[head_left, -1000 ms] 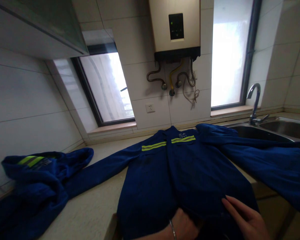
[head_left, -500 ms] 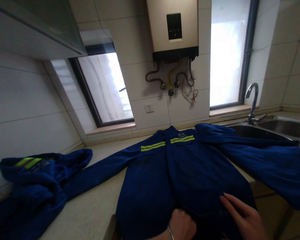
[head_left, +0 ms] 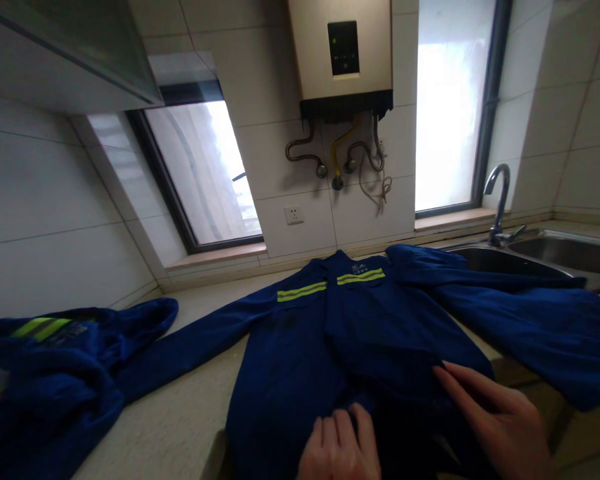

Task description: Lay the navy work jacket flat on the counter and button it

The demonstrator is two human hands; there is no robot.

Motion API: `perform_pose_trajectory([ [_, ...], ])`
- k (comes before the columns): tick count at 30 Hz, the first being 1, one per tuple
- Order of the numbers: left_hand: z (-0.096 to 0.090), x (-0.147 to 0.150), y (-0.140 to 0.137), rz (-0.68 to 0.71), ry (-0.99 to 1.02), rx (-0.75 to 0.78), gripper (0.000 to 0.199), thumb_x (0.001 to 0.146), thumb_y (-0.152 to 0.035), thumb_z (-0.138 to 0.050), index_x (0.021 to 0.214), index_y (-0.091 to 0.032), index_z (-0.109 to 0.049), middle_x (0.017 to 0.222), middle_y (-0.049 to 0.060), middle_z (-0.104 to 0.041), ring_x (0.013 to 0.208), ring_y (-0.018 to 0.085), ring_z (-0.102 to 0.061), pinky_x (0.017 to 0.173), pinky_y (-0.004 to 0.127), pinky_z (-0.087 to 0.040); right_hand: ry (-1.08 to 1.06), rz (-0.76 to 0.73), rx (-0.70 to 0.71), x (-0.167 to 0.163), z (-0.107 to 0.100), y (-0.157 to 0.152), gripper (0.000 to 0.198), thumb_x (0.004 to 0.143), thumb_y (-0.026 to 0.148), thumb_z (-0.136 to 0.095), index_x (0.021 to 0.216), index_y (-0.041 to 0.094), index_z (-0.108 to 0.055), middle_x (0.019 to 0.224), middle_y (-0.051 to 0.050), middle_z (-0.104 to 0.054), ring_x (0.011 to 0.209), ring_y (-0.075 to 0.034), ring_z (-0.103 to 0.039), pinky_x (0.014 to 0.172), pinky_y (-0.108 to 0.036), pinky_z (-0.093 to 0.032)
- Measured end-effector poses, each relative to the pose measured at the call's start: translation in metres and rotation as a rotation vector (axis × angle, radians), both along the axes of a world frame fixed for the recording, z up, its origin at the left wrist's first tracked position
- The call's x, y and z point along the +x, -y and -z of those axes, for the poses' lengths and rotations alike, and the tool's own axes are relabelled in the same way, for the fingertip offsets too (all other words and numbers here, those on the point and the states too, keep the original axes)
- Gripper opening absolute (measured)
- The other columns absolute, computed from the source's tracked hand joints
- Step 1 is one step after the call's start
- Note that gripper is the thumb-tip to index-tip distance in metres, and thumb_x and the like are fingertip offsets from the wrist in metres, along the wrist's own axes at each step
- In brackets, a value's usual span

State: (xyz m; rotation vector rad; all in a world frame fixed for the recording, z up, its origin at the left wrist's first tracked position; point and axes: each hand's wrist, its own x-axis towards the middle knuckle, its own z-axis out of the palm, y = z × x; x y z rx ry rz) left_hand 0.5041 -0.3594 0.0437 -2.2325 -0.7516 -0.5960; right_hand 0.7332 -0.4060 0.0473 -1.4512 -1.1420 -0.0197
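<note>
The left hand (head_left: 341, 445) curls at the lower front of the blue jacket (head_left: 287, 360) — whether gripping, I cannot tell — while the right hand (head_left: 500, 413) pinches its cloth. The jacket overhangs the worktop (head_left: 153, 413), so tugging could slide it off; farther back, sink (head_left: 573, 252) splashes could wet it.

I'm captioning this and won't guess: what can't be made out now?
Dark blue cloth jacket with yellow-green chest stripes: head view, lower end cut off by the bottom edge.
Small white chest lettering: head view, too small and blurred to read.
Left hand: head view, palm hidden behind its own knuckles.
Gold boxy wall unit: head view, cut off by the top edge.
</note>
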Motion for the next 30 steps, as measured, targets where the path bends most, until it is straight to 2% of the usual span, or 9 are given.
perform_pose_trajectory([
  [4, -0.019, -0.003, -0.007, 0.087, -0.147, -0.18, 0.029, 0.082, -0.008, -0.047, 0.11, -0.013, -0.054, 0.066, 0.002, -0.059, 0.046, 0.01, -0.054, 0.04, 0.016, -0.037, 0.22, -0.153, 0.06, -0.012, -0.022, -0.005, 0.014, 0.078, 0.033, -0.066, 0.087, 0.024, -0.072, 0.083, 0.002, -0.073, 0.068, -0.013, -0.069, 0.068, -0.015, -0.055],
  [7, -0.028, -0.006, -0.006, 0.127, -0.249, -0.349, 0.034, 0.081, -0.012, -0.051, 0.115, -0.012, -0.05, 0.073, 0.003, -0.063, 0.049, 0.012, -0.058, 0.041, 0.018, -0.041, 0.355, -0.265, 0.051, -0.019, -0.031, -0.015, 0.016, 0.086, 0.026, -0.057, 0.096, 0.021, -0.068, 0.082, -0.001, -0.071, 0.067, -0.013, -0.067, 0.063, -0.018, -0.053],
  [9, -0.034, -0.009, -0.003, 0.16, -0.268, -0.372, 0.032, 0.082, -0.012, -0.05, 0.114, -0.013, -0.051, 0.078, 0.005, -0.065, 0.059, 0.014, -0.062, 0.048, 0.019, -0.047, 0.411, -0.279, 0.041, -0.02, -0.033, -0.022, 0.018, 0.089, 0.024, -0.052, 0.099, 0.019, -0.066, 0.077, -0.002, -0.069, 0.062, -0.012, -0.064, 0.059, -0.02, -0.051],
  [14, -0.051, -0.02, -0.002, 0.225, -0.126, -0.125, 0.028, 0.084, -0.005, -0.039, 0.107, -0.009, -0.055, 0.078, 0.006, -0.065, 0.074, 0.017, -0.062, 0.065, 0.024, -0.052, 0.422, -0.234, 0.063, -0.018, -0.038, -0.028, 0.019, 0.089, 0.024, -0.051, 0.101, 0.018, -0.065, 0.085, -0.004, -0.069, 0.07, -0.014, -0.066, 0.064, -0.022, -0.052],
  [18, -0.068, -0.021, -0.01, 0.12, 0.087, 0.098, 0.024, 0.085, -0.003, -0.037, 0.095, -0.007, -0.058, 0.073, 0.009, -0.064, 0.07, 0.017, -0.06, 0.061, 0.025, -0.052, 0.369, -0.345, 0.022, -0.024, -0.045, -0.022, 0.016, 0.088, 0.025, -0.054, 0.098, 0.021, -0.066, 0.089, -0.002, -0.07, 0.077, -0.015, -0.067, 0.07, -0.021, -0.053],
  [20, -0.073, -0.017, -0.013, 0.126, 0.118, 0.135, 0.019, 0.084, -0.004, -0.04, 0.089, -0.006, -0.058, 0.065, 0.007, -0.061, 0.061, 0.016, -0.058, 0.053, 0.024, -0.05, 0.336, -0.389, 0.009, -0.029, -0.046, -0.019, 0.016, 0.087, 0.025, -0.054, 0.097, 0.022, -0.067, 0.091, -0.002, -0.07, 0.08, -0.015, -0.067, 0.072, -0.021, -0.054],
  [22, -0.076, -0.012, -0.015, 0.238, 0.089, 0.156, 0.016, 0.083, -0.004, -0.042, 0.087, -0.005, -0.058, 0.062, 0.006, -0.06, 0.057, 0.015, -0.057, 0.049, 0.024, -0.048, 0.309, -0.408, 0.014, -0.035, -0.045, -0.018, 0.017, 0.087, 0.024, -0.054, 0.097, 0.022, -0.067, 0.093, -0.002, -0.071, 0.082, -0.016, -0.067, 0.075, -0.022, -0.054],
  [25, -0.076, -0.004, -0.013, 0.423, 0.027, 0.145, 0.021, 0.083, -0.001, -0.038, 0.087, -0.004, -0.058, 0.068, 0.01, -0.063, 0.063, 0.016, -0.061, 0.055, 0.025, -0.051, 0.291, -0.448, 0.027, -0.041, -0.044, -0.019, 0.018, 0.087, 0.021, -0.054, 0.1, 0.021, -0.067, 0.096, -0.004, -0.07, 0.084, -0.015, -0.067, 0.077, -0.022, -0.054],
  [30, -0.074, 0.0, -0.014, 0.484, 0.019, 0.112, 0.025, 0.085, -0.003, -0.033, 0.087, -0.004, -0.058, 0.069, 0.01, -0.064, 0.065, 0.016, -0.062, 0.057, 0.026, -0.052, 0.335, -0.631, -0.022, -0.047, -0.046, -0.015, 0.023, 0.088, 0.018, -0.05, 0.104, 0.022, -0.066, 0.096, -0.004, -0.07, 0.086, -0.014, -0.066, 0.078, -0.02, -0.054],
])
